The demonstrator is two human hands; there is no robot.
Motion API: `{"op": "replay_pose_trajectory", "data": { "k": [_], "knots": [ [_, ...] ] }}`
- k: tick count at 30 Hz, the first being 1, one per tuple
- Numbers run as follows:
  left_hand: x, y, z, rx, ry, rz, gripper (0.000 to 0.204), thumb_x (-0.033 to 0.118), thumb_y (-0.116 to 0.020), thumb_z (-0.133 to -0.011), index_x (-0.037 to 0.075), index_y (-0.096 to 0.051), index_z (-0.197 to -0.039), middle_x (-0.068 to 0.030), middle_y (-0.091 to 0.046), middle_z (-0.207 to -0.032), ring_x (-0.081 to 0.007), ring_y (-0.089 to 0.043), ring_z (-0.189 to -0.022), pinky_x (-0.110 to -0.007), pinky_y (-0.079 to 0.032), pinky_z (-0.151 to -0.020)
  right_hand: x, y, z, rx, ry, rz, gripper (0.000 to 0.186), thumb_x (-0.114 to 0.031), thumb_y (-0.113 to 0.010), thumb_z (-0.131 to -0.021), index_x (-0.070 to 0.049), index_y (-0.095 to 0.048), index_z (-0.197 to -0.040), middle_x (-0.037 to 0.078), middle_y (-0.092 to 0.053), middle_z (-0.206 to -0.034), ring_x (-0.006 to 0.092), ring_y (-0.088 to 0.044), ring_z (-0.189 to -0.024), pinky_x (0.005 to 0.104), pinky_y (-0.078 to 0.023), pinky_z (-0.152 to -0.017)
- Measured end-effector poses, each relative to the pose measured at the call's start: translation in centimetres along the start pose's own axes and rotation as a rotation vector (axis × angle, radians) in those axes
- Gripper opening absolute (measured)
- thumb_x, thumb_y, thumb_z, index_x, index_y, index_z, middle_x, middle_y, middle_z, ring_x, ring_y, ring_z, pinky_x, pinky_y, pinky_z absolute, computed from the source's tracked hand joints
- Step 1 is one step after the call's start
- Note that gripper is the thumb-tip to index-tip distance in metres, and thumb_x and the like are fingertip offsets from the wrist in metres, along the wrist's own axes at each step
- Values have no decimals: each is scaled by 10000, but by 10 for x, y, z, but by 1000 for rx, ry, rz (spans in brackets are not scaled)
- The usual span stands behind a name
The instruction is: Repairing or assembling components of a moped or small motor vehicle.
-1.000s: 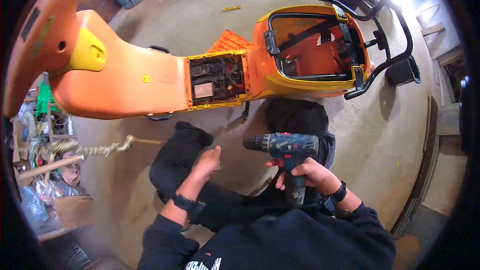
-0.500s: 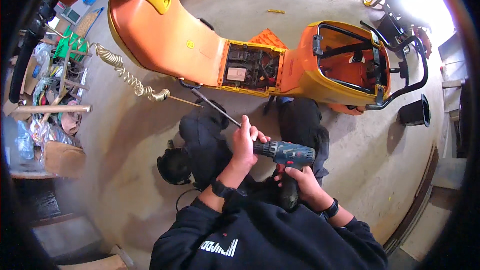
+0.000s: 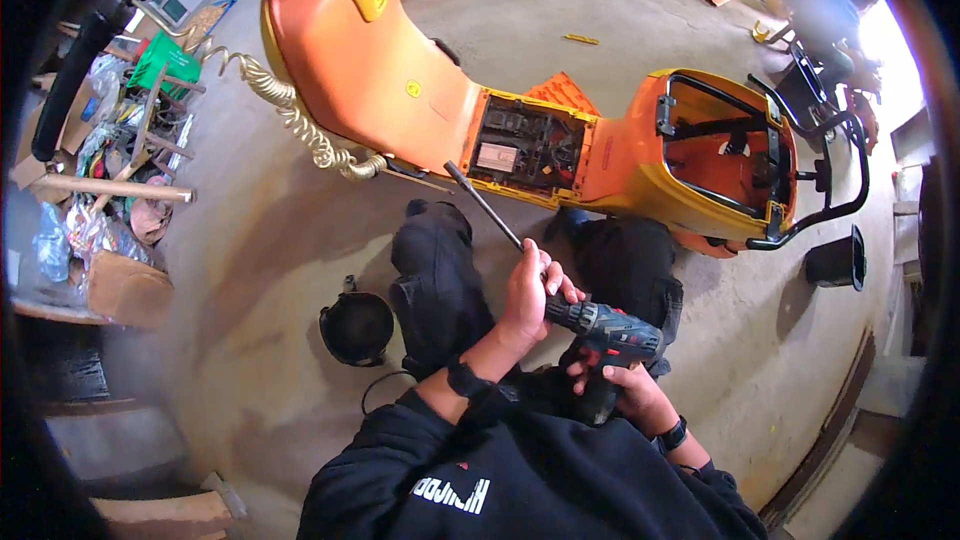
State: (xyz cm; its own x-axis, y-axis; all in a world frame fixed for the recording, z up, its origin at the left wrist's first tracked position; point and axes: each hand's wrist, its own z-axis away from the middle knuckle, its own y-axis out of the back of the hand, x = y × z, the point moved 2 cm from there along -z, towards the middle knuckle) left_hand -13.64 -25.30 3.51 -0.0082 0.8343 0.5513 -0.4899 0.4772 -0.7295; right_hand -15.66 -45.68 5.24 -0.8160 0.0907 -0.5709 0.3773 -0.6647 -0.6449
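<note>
My left hand (image 3: 530, 300) is wrapped round a long dark metal rod (image 3: 483, 202) at the front of a blue-and-black cordless drill (image 3: 625, 338); whether the rod sits in the chuck is hidden by my fingers. My right hand (image 3: 630, 390) grips the drill's handle. The rod angles up and leftward over my dark-clothed knees, towards an orange-and-yellow scooter-like vehicle (image 3: 370, 80) lying across the floor. Its open battery-like compartment (image 3: 530, 150) shows wiring and a silver box, and an orange panel (image 3: 560, 92) lies behind it.
A coiled cream hose (image 3: 300, 120) hangs at the vehicle's left. A round black container (image 3: 355, 325) stands left of my knees, a black bin (image 3: 830, 262) right. Clutter (image 3: 150, 220) fills the left side. A blurred figure or machinery shows in glare at the back right.
Since a second ago my left hand has risen and moved rightward to the drill's front, with the rod now clearly visible in it. The view has shifted, showing more floor around my knees.
</note>
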Motion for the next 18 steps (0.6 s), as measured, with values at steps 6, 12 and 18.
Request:
{"op": "replay_pose_trajectory", "data": {
  "k": [6,12,18],
  "knots": [
    [5,1,-25,272,124,332,409,425,-381,-1010,166,-369,-694,20,-306,-522,-160,-417,-491,-429,-493,-737,2,22,15,115,197,260,401,-178,-705,-804,19,-540,-1111,119,-647,-876,229,-639,-774,357,-534,-726],
    [3,8,-36,84,12,582,412,403,-407,-1013,163,-371,-679,15,-296,-577,-148,-364,-529,-401,-461,-850,-2,28,19,295,273,207,553,-192,-698,-740,45,-476,-1187,89,-558,-732,238,-602,-661,406,-517,-672],
    [-6,-2,-26,-41,81,596,402,433,-418,-1005,170,-357,-707,14,-291,-586,-158,-395,-565,-409,-434,-877,6,24,7,164,201,-28,589,-211,-671,-722,18,-480,-1230,76,-543,-724,234,-576,-590,420,-506,-635]
  ]
}}
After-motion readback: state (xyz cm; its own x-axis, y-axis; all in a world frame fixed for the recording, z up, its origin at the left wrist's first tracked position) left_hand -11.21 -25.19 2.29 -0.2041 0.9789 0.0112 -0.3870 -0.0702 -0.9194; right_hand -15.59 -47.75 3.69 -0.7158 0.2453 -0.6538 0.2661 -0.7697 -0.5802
